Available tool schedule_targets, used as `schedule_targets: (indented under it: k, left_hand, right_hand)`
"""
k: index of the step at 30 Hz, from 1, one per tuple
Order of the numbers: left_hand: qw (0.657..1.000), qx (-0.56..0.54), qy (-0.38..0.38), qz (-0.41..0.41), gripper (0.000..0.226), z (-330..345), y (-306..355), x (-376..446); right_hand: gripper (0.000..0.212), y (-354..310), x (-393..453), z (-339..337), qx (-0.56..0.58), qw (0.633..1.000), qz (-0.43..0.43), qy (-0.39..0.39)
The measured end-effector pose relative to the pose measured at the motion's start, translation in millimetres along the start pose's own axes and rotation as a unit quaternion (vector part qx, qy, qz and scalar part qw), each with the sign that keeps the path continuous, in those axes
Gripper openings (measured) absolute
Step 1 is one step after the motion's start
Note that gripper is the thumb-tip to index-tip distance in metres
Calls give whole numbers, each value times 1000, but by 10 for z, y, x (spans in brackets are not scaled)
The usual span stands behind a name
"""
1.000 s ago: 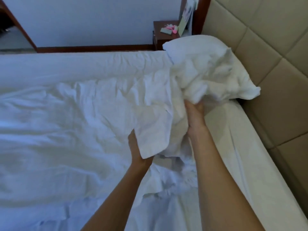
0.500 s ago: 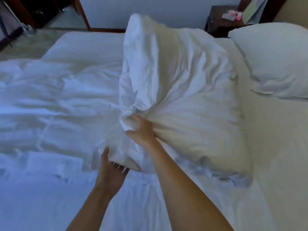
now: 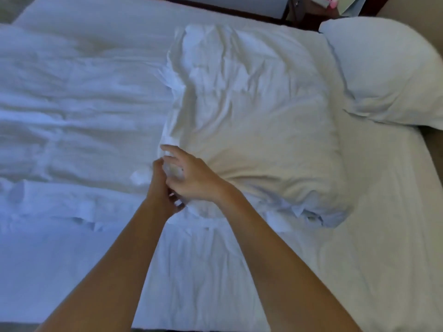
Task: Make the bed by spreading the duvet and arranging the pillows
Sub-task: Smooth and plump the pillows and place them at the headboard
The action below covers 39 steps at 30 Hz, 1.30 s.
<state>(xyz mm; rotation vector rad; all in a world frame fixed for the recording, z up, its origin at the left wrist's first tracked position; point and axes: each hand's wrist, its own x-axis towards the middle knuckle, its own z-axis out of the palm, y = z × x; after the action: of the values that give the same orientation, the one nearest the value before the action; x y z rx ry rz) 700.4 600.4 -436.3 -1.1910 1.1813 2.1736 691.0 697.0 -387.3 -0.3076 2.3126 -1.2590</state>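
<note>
White near pillow (image 3: 251, 130) flat on bed (image 3: 383, 236), long axis running near-to-far, lying just right and far of hands. Right hand (image 3: 191, 177) spread over near-left corner; left hand (image 3: 160, 190) beside it, grip unclear. Second pillow (image 3: 388, 73) far right.

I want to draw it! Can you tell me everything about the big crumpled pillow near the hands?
The crumpled pillow is white, soft-looking cloth, full of wrinkles. It lies flat on the bed sheet, beside a smoother pillow. Its loose open end bunches toward the viewer. The right hand touches its near corner with spread fingers.
</note>
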Motion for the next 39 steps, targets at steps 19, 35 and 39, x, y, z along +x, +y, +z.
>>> schedule_targets:
  k: [19,35,39]
  left_hand:
    - [916,283,15,283,25,151,-569,-351]
    - [905,169,205,332,27,-18,-499,-203]
    - [913,-6,214,349,28,-55,-40,-104]
  right_hand:
    - [59,1374,-789,-496,-441,860,-6,256]
    - [22,1163,-1223,-461,-304,949,-17,77]
    - [18,1028,-1231,-660,-152,979,-74,115]
